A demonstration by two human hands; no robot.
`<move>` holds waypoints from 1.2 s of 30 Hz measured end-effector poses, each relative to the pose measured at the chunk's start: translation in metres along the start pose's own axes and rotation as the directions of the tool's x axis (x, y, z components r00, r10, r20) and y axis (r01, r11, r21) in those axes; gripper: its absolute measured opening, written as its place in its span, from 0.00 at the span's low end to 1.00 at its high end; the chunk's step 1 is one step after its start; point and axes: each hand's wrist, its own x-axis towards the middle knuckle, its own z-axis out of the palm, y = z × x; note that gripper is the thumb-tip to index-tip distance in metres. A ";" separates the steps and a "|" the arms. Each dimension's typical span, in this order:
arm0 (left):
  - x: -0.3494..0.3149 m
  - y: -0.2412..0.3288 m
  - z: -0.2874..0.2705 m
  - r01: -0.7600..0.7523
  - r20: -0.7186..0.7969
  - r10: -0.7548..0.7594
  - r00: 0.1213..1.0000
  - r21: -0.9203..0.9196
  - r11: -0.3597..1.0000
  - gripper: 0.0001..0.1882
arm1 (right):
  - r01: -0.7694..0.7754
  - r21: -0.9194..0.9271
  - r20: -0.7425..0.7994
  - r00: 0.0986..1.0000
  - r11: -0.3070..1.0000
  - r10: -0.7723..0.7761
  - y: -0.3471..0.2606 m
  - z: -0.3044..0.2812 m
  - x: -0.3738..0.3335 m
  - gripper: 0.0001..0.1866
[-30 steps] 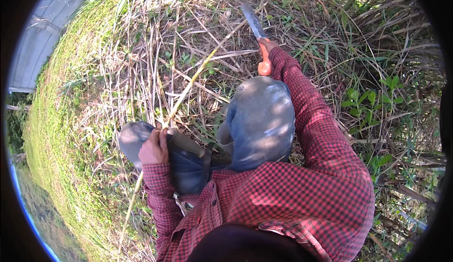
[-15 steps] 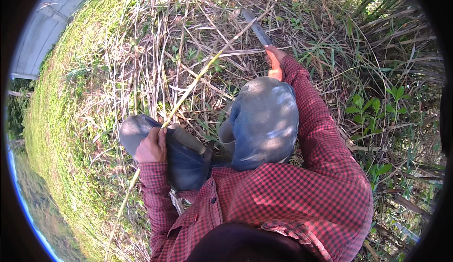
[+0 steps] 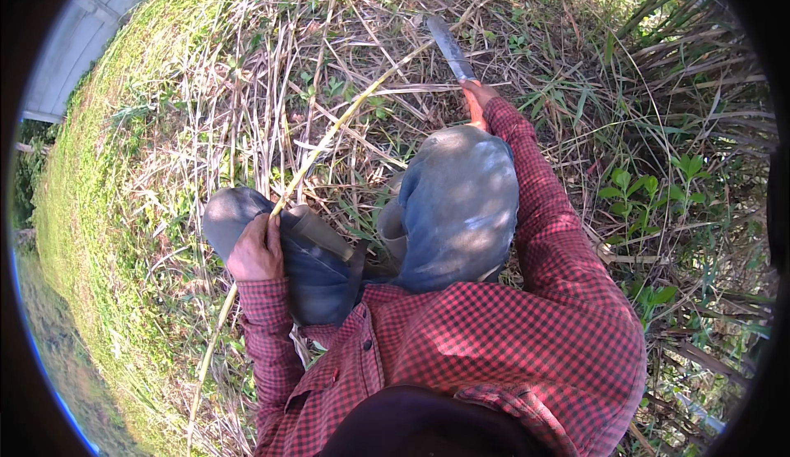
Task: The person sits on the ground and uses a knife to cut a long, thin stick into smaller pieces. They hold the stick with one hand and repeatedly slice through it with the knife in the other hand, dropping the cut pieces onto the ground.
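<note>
My left hand (image 3: 257, 251) is closed around a long, thin yellow-green stalk (image 3: 350, 111), resting beside my left knee. The stalk slants from the lower left, through my fingers, up to the far middle. Out beyond my right knee, my right hand (image 3: 481, 93) grips a machete (image 3: 450, 48) by its orange handle. Its grey blade points away and slightly left, crossing the stalk near the far end. Whether blade and stalk touch I cannot tell. Part of the handle is hidden behind my knee.
Dry cut stalks (image 3: 276, 87) litter the ground ahead. Green grass (image 3: 99, 235) spreads at the left, below a grey panelled surface (image 3: 86, 29). Leafy plants (image 3: 629, 198) and tall dry clumps (image 3: 716, 103) stand at the right. My bent knees (image 3: 461, 202) lie between my hands.
My left hand has shifted slightly left with the stalk. The blade has tipped a little, and the stalk, earlier in front of it, now seems to pass behind it.
</note>
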 end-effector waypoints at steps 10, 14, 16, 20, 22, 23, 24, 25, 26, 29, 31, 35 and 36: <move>-0.009 -0.007 0.000 -0.083 -0.160 0.080 0.984 -0.016 0.996 0.10 | 0.055 -0.105 0.201 0.979 0.993 -0.033 -0.027 -0.006 -0.083 0.22; -0.010 -0.003 0.000 -0.165 -0.173 0.174 0.969 0.068 0.984 0.09 | -0.006 0.178 0.163 0.986 0.984 -0.023 -0.031 -0.016 -0.035 0.20; -0.009 -0.006 0.003 -0.195 -0.198 0.211 0.957 0.096 0.976 0.09 | 0.020 0.063 0.245 0.969 0.998 -0.035 -0.027 0.001 -0.038 0.21; -0.008 -0.007 0.009 -0.208 -0.208 0.228 0.951 0.113 0.972 0.09 | 0.241 -0.233 0.562 0.824 0.942 -0.072 -0.035 0.042 -0.106 0.29; -0.011 -0.009 0.007 -0.192 -0.196 0.217 0.956 0.137 0.972 0.09 | 0.331 -0.262 0.654 0.752 0.906 -0.086 -0.036 0.055 -0.101 0.23; -0.013 -0.009 0.006 -0.190 -0.196 0.216 0.957 0.140 0.972 0.09 | 0.291 -0.162 0.607 0.783 0.943 -0.137 -0.039 0.058 -0.101 0.21; -0.012 -0.008 0.003 -0.199 -0.200 0.223 0.954 0.134 0.971 0.09 | 0.211 -0.191 0.542 0.837 0.959 -0.077 -0.042 0.047 -0.090 0.22; -0.011 -0.009 0.002 -0.214 -0.206 0.242 0.948 0.149 0.965 0.09 | 0.129 -0.213 0.472 0.881 0.969 -0.013 -0.045 0.031 -0.071 0.23; -0.012 -0.011 0.002 -0.217 -0.216 0.252 0.943 0.172 0.961 0.09 | 0.153 -0.187 0.384 0.921 0.970 -0.071 -0.045 0.021 -0.054 0.25; -0.019 -0.013 0.006 -0.195 -0.219 0.230 0.948 0.169 0.966 0.09 | 0.062 -0.138 0.078 0.996 0.988 -0.052 -0.041 0.017 -0.020 0.30; -0.016 -0.013 0.010 -0.191 -0.210 0.225 0.951 0.171 0.967 0.09 | 0.035 -0.105 0.177 0.984 0.994 -0.016 -0.034 0.008 -0.020 0.28; -0.014 -0.014 0.011 -0.187 -0.205 0.215 0.955 0.146 0.971 0.09 | 0.215 -0.116 0.541 0.832 0.970 -0.120 -0.038 0.046 -0.092 0.20; -0.015 -0.016 0.011 -0.199 -0.216 0.230 0.949 0.155 0.968 0.09 | 0.251 -0.173 0.573 0.812 0.952 -0.110 -0.042 0.050 -0.098 0.20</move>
